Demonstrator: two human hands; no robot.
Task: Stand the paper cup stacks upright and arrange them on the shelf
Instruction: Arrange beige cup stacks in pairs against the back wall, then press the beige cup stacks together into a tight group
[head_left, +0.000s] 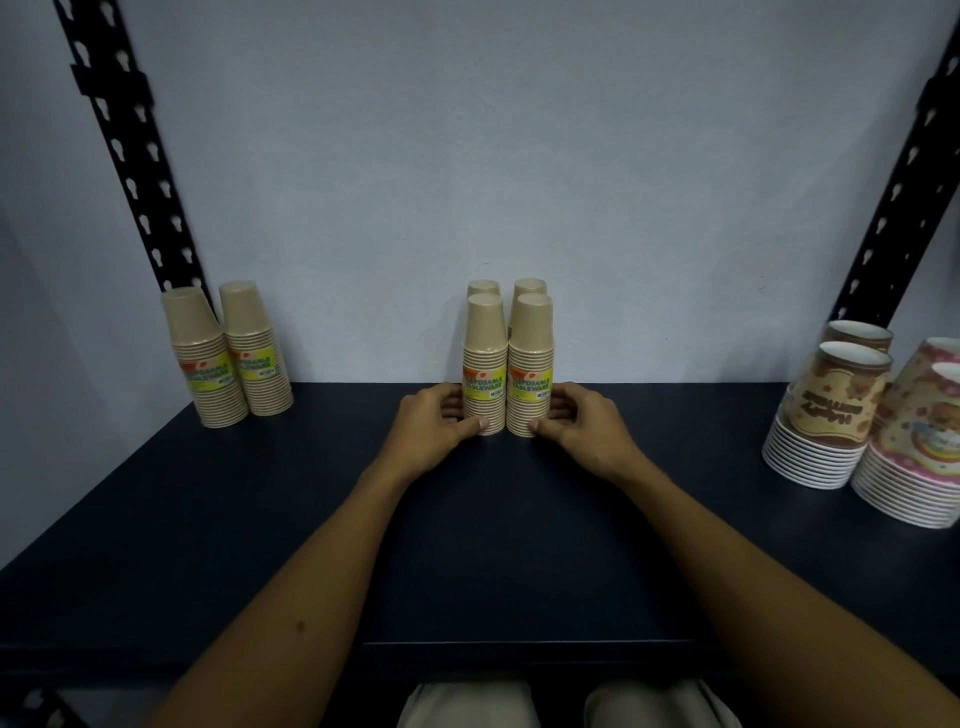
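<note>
Two wrapped stacks of tan paper cups stand upright side by side at the middle of the dark shelf (311, 519). My left hand (436, 423) grips the base of the left front stack (484, 358). My right hand (579, 421) grips the base of the right front stack (531, 358). Directly behind them, against the wall, the tops of two more tan stacks show, one at the back left (483, 287) and one at the back right (530, 285). All of them stand mouth down with yellow labels facing me.
Two more tan cup stacks (205, 358) (257, 353) stand at the shelf's far left by a black slotted upright (130, 171). Patterned cup stacks (836, 410) (919, 441) stand at the right, near another upright (893, 208). The wall (467, 156) closes the back.
</note>
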